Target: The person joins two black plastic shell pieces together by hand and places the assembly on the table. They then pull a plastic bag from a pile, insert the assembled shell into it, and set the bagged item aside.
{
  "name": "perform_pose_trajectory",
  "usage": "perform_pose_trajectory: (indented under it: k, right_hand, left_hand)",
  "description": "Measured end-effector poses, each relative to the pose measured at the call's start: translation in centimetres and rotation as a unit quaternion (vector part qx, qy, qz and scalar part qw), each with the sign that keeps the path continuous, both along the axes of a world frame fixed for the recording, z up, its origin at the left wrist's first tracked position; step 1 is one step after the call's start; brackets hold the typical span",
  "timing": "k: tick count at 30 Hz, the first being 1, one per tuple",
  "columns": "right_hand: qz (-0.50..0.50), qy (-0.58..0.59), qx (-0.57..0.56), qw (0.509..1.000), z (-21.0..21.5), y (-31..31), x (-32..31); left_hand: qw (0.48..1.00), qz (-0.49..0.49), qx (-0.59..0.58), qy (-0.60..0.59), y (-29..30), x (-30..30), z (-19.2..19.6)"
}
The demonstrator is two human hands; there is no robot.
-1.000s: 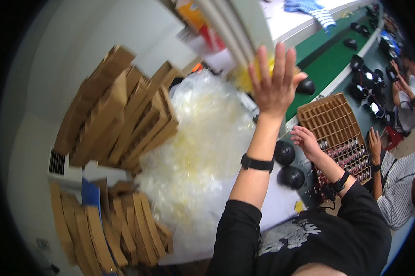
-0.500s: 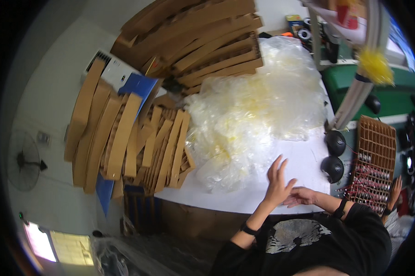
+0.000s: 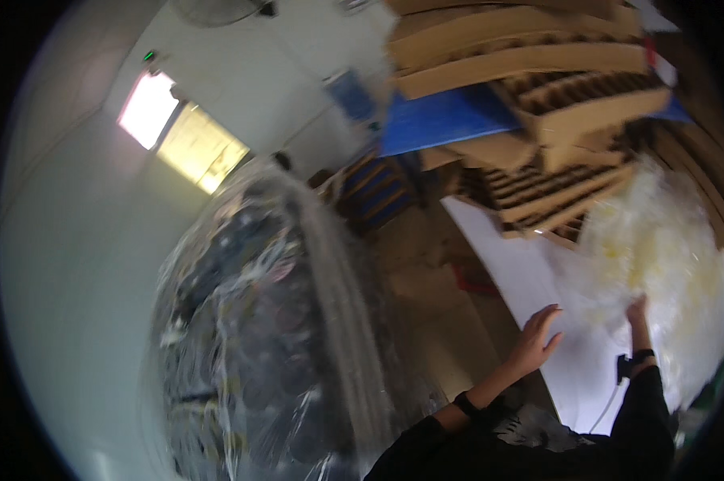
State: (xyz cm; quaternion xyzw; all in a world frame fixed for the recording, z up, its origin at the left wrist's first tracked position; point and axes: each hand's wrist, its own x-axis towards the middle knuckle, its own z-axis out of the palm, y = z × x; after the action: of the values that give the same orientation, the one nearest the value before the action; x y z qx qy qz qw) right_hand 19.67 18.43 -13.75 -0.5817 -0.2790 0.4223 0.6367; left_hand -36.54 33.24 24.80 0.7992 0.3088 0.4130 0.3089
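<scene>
My left hand (image 3: 536,341) hangs over the white table's left edge, fingers stretched out and nothing in them. Against the heap of clear plastic bags (image 3: 679,248), which have yellowish patches, is my right hand (image 3: 637,313). Its fingers are blurred and partly lost in the plastic, so whether they grip it is unclear. Both wrists wear dark bands. The white table (image 3: 530,268) lies under the plastic and runs toward me.
Cardboard trays with dividers (image 3: 566,188) are stacked at the table's far end, beside a blue panel (image 3: 450,120). A large plastic-wrapped stack of dark items (image 3: 258,345) stands on the left. A blue slatted crate (image 3: 374,192) sits beyond the brown floor (image 3: 434,313).
The view has swung left, bringing the wrapped stack into full sight. My hands, close together before, are now apart; the right one has reached to the plastic.
</scene>
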Motion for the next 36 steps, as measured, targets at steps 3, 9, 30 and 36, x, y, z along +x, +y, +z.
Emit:
perform_pose_trajectory:
  k: [3,9,30,36]
  right_hand:
    - [-0.277,0.3,-0.063,0.911,1.3,17.6,-1.3]
    - [0.001,0.127,0.106,0.986,2.0,16.4,-1.1]
    - [0.124,0.214,-0.059,0.967,32.3,-5.5,-36.6]
    - [0.238,0.206,-0.125,0.941,31.8,-6.8,-40.0]
  left_hand:
    - [0.998,0.054,0.009,0.024,0.6,-3.4,1.1]
    - [0.996,0.084,0.038,-0.016,2.9,-5.2,8.2]
    - [0.92,0.131,-0.112,-0.352,13.0,-15.9,33.9]
    - [0.88,0.325,-0.103,-0.33,22.9,-41.0,29.5]
